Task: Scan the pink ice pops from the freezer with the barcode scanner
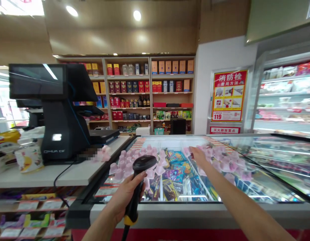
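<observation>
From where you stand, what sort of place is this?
Probably a grocery or convenience shop, at the checkout: a till, a scanner in the left hand, and what looks like a chest freezer of colourful packets.

There are two hands (125, 193) (199, 156), one scanner (143, 163), one large poster (229, 96).

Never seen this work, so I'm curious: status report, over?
Left grip closed around scanner. Right grip near pink cups, touch unclear. More cups atop freezer.

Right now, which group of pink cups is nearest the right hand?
The right group, where the right hand reaches; the left group is nearer the scanner.
</observation>
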A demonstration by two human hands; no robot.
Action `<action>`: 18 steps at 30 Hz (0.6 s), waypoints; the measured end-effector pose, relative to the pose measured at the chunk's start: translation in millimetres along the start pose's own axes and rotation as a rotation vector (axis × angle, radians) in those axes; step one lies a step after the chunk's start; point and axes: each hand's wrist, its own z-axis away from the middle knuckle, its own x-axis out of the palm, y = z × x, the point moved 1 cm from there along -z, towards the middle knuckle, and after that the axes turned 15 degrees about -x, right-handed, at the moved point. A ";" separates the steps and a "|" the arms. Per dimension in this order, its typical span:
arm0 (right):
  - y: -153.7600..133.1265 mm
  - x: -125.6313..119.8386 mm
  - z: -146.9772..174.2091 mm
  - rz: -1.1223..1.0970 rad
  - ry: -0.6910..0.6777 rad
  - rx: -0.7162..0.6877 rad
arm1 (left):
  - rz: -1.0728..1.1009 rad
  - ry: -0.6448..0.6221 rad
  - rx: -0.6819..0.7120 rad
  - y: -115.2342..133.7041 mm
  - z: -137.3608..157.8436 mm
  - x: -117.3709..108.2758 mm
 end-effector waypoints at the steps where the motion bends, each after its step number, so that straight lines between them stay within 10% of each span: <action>1: -4.9 4.9 -1.7 -0.160 0.006 0.058 | 0.001 -0.001 0.007 1.1 2.3 2.3; 7: -22.5 28.8 -5.0 -0.615 0.011 0.186 | -0.007 -0.107 0.038 11.9 10.8 10.5; 18: -29.4 44.4 -13.8 -0.719 0.045 0.191 | -0.027 -0.171 0.036 19.5 8.6 15.8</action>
